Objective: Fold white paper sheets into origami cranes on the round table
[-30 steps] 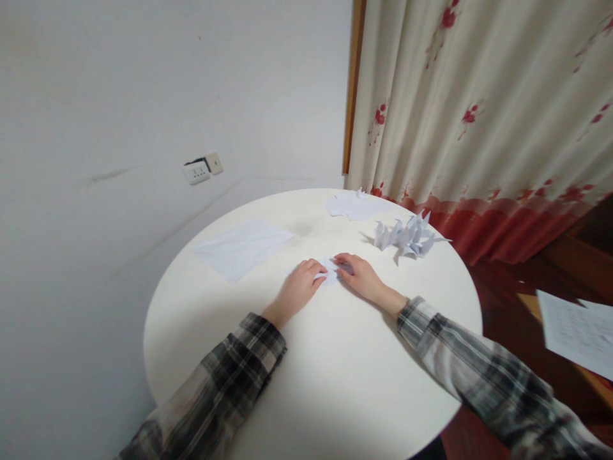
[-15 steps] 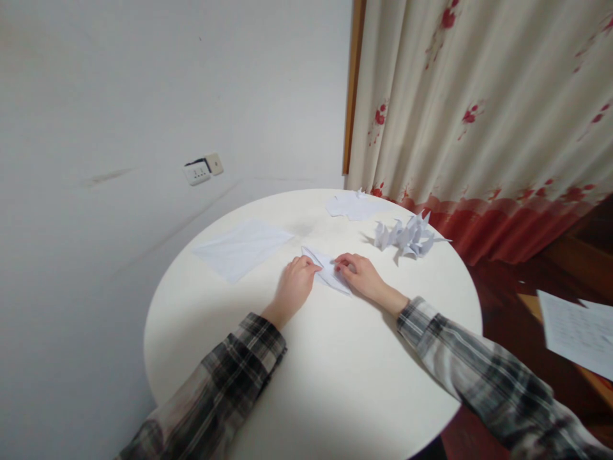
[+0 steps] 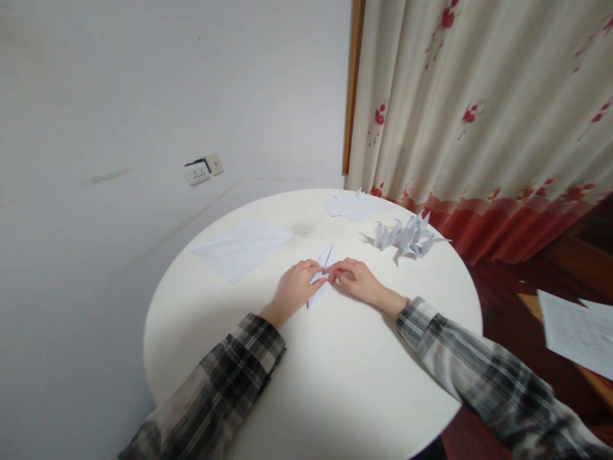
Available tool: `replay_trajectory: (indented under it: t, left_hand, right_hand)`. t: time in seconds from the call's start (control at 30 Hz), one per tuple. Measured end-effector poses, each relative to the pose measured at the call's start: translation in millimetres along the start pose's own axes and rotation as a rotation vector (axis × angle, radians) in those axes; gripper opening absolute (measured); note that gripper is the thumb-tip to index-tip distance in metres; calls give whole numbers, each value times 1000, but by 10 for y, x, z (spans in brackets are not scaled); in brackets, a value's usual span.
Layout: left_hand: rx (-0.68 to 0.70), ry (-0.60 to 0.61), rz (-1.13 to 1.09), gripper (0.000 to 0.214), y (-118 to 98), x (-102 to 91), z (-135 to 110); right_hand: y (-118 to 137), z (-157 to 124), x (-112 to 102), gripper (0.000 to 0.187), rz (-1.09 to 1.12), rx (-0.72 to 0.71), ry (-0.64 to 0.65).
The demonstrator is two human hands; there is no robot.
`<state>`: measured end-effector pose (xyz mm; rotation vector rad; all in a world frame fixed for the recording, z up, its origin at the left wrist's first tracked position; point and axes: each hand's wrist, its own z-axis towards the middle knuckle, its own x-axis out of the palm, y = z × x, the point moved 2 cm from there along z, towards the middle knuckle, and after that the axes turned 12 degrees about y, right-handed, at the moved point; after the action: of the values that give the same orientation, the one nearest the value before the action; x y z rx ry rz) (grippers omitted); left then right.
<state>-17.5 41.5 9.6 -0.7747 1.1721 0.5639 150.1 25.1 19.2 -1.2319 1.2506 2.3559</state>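
Note:
A small folded piece of white paper stands on edge near the middle of the round white table. My left hand pinches its left side and my right hand pinches its right side, fingertips almost meeting. One pointed tip sticks up toward the wall and another points down toward me. Both arms wear plaid sleeves.
A flat sheet of white paper lies at the table's left. Several folded paper cranes sit at the right rear, and more white paper lies at the far edge. A curtain hangs behind. Printed sheets lie off the table at right.
The folded paper lay flat under my fingers before; now both hands have turned it and lifted it on edge, with my fingertips drawn closer together.

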Motion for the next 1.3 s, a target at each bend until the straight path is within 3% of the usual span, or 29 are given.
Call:
replay_trajectory:
  t: [0.27, 0.47, 0.73, 1.3]
  left_hand:
    - [115, 49, -80, 23, 32, 56, 18]
    - [102, 38, 3, 23, 50, 52, 29]
    - [98, 55, 144, 22, 31, -10, 16]
    - [146, 32, 12, 21, -27, 1, 1]
  right_hand:
    - [-125, 0, -5, 25, -55, 83, -147]
    - [-151, 11, 12, 23, -83, 123, -58]
    - [-163, 22, 4, 20, -86, 140, -41]
    - [-164, 11, 46, 17, -147, 20, -25]
